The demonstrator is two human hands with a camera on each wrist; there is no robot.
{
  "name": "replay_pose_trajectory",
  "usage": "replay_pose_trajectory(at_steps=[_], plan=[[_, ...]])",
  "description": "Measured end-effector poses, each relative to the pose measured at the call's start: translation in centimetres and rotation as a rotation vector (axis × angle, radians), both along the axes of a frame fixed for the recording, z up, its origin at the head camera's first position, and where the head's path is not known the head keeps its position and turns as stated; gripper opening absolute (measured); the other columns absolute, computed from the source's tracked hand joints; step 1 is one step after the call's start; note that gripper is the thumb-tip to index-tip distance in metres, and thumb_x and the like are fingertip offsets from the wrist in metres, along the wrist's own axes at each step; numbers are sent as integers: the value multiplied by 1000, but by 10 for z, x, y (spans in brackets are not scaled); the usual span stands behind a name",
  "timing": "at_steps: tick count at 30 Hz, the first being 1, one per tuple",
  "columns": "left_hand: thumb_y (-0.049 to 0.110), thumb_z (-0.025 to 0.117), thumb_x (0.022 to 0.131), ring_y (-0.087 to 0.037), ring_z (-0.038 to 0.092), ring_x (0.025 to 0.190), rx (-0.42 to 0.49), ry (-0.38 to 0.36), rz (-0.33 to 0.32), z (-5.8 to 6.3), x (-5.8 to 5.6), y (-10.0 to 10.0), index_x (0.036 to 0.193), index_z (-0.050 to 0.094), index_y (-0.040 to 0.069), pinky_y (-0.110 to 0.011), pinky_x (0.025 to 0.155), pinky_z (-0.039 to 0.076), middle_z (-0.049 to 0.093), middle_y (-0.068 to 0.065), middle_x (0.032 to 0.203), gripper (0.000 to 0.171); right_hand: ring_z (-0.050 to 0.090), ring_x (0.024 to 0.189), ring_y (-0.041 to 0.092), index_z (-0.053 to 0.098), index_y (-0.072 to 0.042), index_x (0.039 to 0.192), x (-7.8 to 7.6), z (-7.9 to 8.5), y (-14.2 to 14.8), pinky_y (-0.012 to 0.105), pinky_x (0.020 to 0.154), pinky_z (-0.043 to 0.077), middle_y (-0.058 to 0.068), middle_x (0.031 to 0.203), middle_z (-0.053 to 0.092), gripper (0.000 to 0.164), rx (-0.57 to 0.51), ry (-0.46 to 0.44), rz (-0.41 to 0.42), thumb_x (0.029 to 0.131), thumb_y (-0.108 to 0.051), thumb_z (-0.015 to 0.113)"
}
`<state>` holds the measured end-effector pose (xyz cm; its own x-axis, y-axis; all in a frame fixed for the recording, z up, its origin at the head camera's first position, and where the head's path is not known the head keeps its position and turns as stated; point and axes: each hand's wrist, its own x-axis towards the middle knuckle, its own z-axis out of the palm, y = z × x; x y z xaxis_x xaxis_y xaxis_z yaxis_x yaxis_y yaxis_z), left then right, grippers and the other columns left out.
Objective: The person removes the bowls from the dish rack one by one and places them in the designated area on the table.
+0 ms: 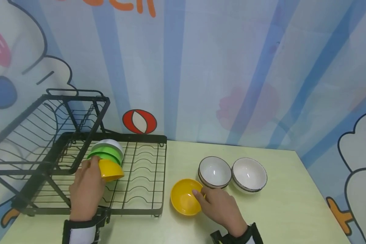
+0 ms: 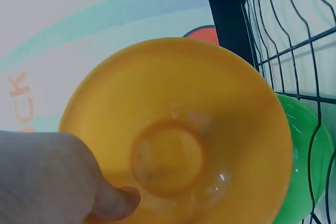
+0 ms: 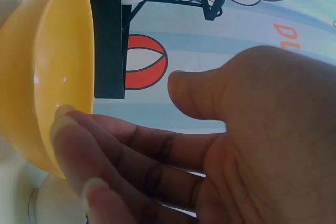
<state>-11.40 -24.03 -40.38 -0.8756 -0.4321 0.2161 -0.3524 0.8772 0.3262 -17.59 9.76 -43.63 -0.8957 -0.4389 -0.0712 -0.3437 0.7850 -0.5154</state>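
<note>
My left hand [image 1: 88, 189] grips a yellow bowl [image 1: 110, 170] tilted on its side over the dish rack, the thumb [image 2: 123, 203] lying against the bowl. Just behind it, green bowls [image 1: 108, 151] and a white bowl [image 1: 111, 143] lean in the rack's lower tier. On the table, a second yellow bowl [image 1: 184, 197] stands upright. My right hand [image 1: 221, 206] is at that bowl's right rim; in the right wrist view its thumb and fingers are apart, fingertips [image 3: 65, 124] overlapping the rim. Whether they touch it I cannot tell.
The black wire dish rack [image 1: 164, 176] stands on the left, its upper tier [image 1: 15, 132] overhanging the left part. White dark-rimmed bowls stand behind the right hand: a stack [image 1: 215, 171] and, beside it, more [image 1: 249, 174]. A patterned cloth [image 1: 195, 67] hangs behind the table.
</note>
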Motion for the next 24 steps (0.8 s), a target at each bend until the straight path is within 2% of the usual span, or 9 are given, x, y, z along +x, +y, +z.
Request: replay_pose_trajectory(at_steps=[4,9,24], plan=[[-8,68,80,-55,55,106,0,28,-26,1,-1,1,137,42,-7,-72,71,53,49,-36,132,62,36,47,9,57,-19,70,0,-1,0,22,45,24,-9,52,35,42,0,-17,-1,99,-49,51],[-10,70,79,-52,57,107,13,71,-70,2,-5,4,134,44,-8,-71,82,52,54,-35,126,61,37,47,10,61,-18,74,0,0,-1,22,45,26,-9,52,38,38,-5,-19,-3,99,-45,53],[-14,68,77,-51,57,105,39,102,-88,4,-8,12,135,45,-7,-70,84,50,52,-34,125,63,42,50,10,67,-16,83,-1,2,0,24,46,32,-8,55,46,33,-15,-31,-3,98,-44,56]])
